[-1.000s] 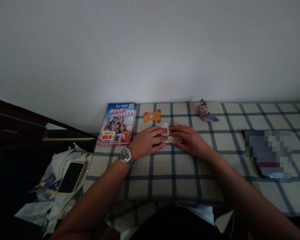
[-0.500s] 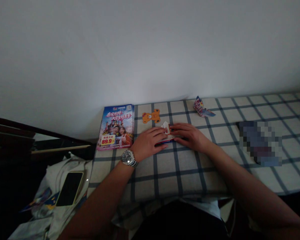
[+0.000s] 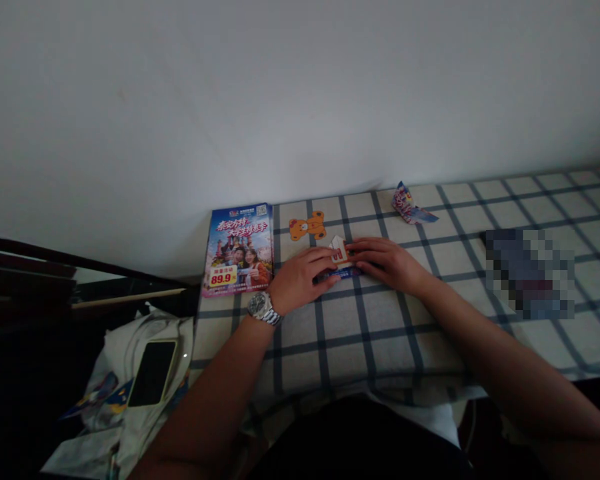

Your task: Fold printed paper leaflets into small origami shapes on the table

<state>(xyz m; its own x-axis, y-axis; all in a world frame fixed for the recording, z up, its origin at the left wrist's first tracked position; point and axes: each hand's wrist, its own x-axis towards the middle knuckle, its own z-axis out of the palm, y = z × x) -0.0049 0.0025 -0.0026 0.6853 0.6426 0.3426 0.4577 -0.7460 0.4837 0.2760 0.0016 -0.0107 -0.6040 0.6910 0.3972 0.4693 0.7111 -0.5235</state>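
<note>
A small folded paper point(image 3: 340, 255) lies on the checked tablecloth between my hands. Its upper part is white with a point at the top and some red print, and a blue printed strip shows below. My left hand point(image 3: 303, 277), with a metal watch on the wrist, presses its fingers on the left side of the paper. From the right, the bent fingers of my right hand point(image 3: 393, 265) hold the other side. The fingers cover both edges of the paper.
A stack of printed flyers point(image 3: 237, 250) lies at the left, beside a bear cutout point(image 3: 307, 227). A crumpled or folded printed paper point(image 3: 411, 205) sits near the wall. A pixelated dark object point(image 3: 527, 273) is at the right. Lower left, a phone point(image 3: 153, 373) rests on white bags point(image 3: 120, 340).
The view has shifted slightly. Both hands remain on the folded paper, and more of its white face and the blue strip under it now shows between the fingers.
</note>
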